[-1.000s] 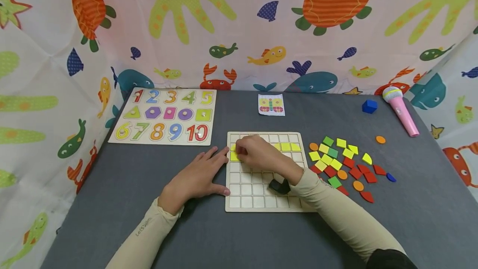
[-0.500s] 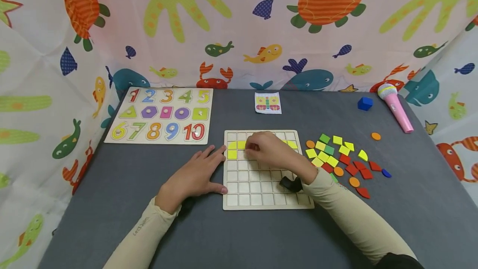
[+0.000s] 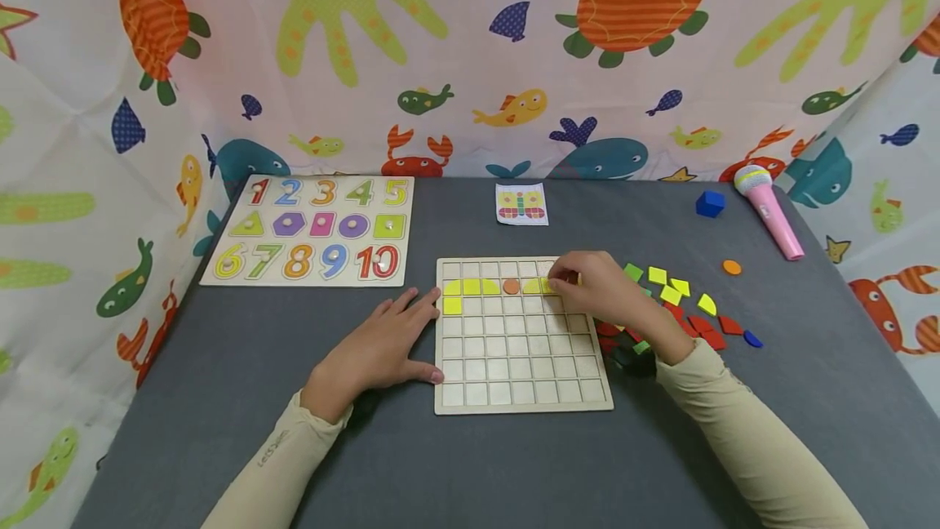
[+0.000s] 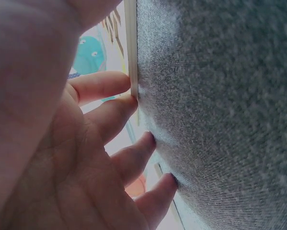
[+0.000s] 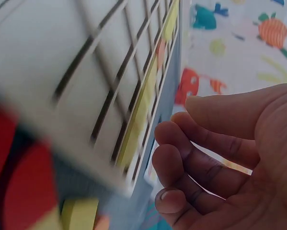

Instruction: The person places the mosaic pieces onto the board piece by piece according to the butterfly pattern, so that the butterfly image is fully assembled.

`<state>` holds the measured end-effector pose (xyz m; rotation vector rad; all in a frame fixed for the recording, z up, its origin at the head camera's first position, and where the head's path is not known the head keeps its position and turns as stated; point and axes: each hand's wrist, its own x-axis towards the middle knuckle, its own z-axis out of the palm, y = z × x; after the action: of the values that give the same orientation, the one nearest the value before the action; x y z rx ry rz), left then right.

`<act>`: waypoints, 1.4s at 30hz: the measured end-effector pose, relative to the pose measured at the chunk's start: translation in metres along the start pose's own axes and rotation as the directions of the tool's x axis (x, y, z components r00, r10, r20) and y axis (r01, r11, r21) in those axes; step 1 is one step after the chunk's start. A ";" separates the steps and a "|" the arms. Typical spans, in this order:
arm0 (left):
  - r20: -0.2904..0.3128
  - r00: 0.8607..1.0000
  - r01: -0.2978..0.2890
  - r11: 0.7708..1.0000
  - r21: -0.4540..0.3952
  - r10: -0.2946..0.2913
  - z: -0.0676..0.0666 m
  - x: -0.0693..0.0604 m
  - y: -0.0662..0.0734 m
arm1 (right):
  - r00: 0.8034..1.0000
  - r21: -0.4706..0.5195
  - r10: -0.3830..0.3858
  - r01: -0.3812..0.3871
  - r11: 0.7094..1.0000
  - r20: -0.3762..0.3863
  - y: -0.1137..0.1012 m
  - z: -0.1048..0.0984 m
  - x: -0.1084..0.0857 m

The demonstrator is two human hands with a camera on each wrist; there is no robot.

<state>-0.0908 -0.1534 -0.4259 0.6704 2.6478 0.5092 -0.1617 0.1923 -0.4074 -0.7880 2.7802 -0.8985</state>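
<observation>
A pale wooden grid board [image 3: 517, 370] lies on the grey table. Its second row bears several yellow pieces with an orange disc [image 3: 511, 286] among them; a yellow square [image 3: 452, 306] sits below the row's left end. My left hand [image 3: 376, 343] rests beside the board, fingers spread, with fingertips and thumb touching its left edge. In the left wrist view these fingers [image 4: 109, 117] meet the board's side. Over the board's upper right hovers my right hand [image 3: 605, 288], covering some cells. Its fingers [image 5: 169, 165] are loosely curled, with nothing seen between them and the thumb.
Right of the board lie loose yellow squares [image 3: 657, 275], red pieces [image 3: 729, 325] and green ones, partly hidden by my right hand. A butterfly pattern card [image 3: 522, 204], a number puzzle [image 3: 308, 231], a blue cube [image 3: 710, 203] and a pink toy microphone [image 3: 771, 215] stand farther back.
My right hand has moved from the board's left side to its upper right, uncovering the yellow square and the orange disc. The left hand has stayed at the board's edge.
</observation>
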 end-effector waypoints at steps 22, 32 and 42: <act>-0.002 1.000 0.004 1.000 -0.007 -0.004 0.000 -0.002 -0.001 | 0.993 -0.086 0.120 -0.120 0.989 -0.005 0.052 -0.034 -0.029; -0.003 1.000 0.004 1.000 -0.007 -0.004 -0.001 -0.001 0.000 | 0.993 -0.082 0.108 -0.104 0.991 0.045 0.059 -0.033 -0.028; -0.001 1.000 0.004 1.000 -0.011 -0.004 -0.002 -0.001 0.001 | 0.994 -0.034 0.111 -0.110 0.993 0.023 0.056 -0.033 -0.027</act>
<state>-0.0903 -0.1536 -0.4238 0.6617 2.6451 0.5228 -0.1719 0.2615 -0.4137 -0.6380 2.7921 -0.8204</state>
